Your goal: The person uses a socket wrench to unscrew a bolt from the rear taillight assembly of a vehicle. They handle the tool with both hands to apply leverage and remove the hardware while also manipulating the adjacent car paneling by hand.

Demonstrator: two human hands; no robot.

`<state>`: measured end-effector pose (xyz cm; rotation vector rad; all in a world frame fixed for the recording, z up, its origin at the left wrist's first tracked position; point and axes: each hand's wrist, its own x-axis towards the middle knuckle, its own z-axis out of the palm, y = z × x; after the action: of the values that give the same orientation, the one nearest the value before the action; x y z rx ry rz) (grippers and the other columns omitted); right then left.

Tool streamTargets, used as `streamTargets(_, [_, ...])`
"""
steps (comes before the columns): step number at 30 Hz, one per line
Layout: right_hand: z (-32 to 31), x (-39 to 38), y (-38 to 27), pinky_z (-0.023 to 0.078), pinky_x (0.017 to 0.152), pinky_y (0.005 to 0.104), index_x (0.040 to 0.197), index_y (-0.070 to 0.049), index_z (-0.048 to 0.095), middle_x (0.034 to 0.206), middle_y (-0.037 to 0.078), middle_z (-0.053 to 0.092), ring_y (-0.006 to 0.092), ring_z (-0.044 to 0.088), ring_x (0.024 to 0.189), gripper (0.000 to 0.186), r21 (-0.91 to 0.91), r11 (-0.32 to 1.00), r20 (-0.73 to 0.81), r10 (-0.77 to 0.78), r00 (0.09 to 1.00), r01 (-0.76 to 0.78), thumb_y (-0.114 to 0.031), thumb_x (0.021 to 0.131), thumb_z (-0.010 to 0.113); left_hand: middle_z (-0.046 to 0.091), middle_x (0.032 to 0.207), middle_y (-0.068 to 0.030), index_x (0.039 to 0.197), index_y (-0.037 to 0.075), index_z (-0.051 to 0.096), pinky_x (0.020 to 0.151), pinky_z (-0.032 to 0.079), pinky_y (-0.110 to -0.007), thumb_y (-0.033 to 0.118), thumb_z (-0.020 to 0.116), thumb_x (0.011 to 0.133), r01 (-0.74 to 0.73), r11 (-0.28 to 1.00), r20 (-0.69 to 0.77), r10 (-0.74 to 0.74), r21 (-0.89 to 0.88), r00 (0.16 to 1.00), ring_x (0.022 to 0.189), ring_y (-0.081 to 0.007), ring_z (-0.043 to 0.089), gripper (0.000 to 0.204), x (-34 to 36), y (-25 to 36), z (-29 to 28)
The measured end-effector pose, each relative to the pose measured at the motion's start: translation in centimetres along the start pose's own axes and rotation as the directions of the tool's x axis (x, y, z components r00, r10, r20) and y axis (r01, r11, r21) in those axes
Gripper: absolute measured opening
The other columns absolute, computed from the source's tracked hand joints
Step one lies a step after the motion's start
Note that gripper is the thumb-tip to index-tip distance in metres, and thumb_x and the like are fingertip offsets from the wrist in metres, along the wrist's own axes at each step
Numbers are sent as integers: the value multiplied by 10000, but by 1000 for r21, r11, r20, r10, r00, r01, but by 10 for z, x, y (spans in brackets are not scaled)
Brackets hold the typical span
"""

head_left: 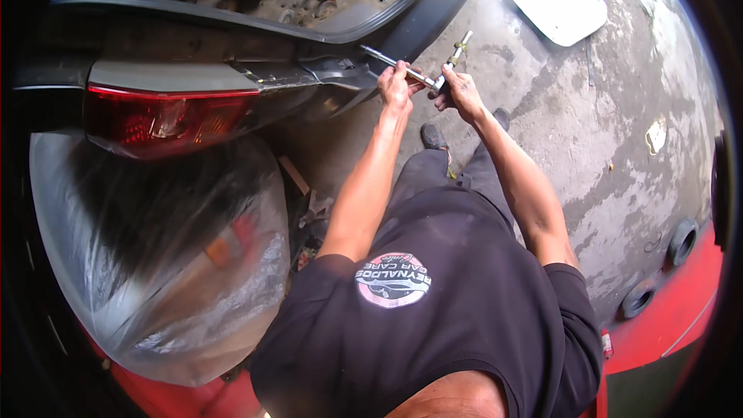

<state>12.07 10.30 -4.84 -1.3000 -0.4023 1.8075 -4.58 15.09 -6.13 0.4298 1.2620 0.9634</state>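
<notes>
Left hand (395,89) closed round silver rod (380,55), far tip near the edge of the car (166,77), contact unclear. Right hand (463,97) curled round brass-collared tool (457,53), angled at rod's near end. Floor (557,139) opens wide rightward.

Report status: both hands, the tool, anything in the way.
Left hand on silver rod; right hand on banded handle. Rod and handle meet at an angle between hands. Car body behind rod's tip in view; contact unclear.

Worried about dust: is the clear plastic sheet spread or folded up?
Spread: the plastic sheet lies wide and creased, near the taillight.
</notes>
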Motion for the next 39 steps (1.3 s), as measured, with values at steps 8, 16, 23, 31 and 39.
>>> streamTargets(8, [2,-39,4,450,1064,442,1438,-84,456,1448,248,418,408,448,1334,677,-950,-115,281,-720,635,290,-202,829,729,691,852,-156,1042,14,556,619,615,-464,224,515,1041,10,1000,-92,-9,15,996,686,-281,695,214,0,1,6])
streamTargets(16, [-7,-19,3,536,890,369,1337,-73,527,1100,148,653,323,652,1024,529,-869,50,377,-578,724,492,-316,900,699,697,950,-172,1040,25,577,732,626,-474,254,540,1035,15,997,12,-16,79,1000,836,-295,711,233,4,11,-3])
streamTargets(23, [16,-23,25,599,649,354,1337,-3,506,831,127,645,208,700,725,528,238,971,116,-7,993,-21,-422,1018,552,680,1012,-182,1048,41,558,750,626,-487,196,533,1037,60,997,217,-46,-58,975,871,-326,717,158,4,13,-16])
streamTargets(31, [36,-39,32,615,614,328,1469,-43,396,957,125,624,202,681,693,539,81,976,-68,-196,978,201,-202,996,602,691,928,-176,1004,14,543,676,648,-460,180,555,1023,-24,997,116,16,70,993,800,-316,727,168,7,9,-14])
streamTargets(39, [34,-25,24,603,565,319,1404,4,507,965,111,639,155,648,649,472,151,981,-129,-104,986,124,-242,1007,578,697,973,-190,1000,10,544,740,642,-455,176,591,1010,68,995,208,-82,77,975,835,-319,730,173,10,23,-18])
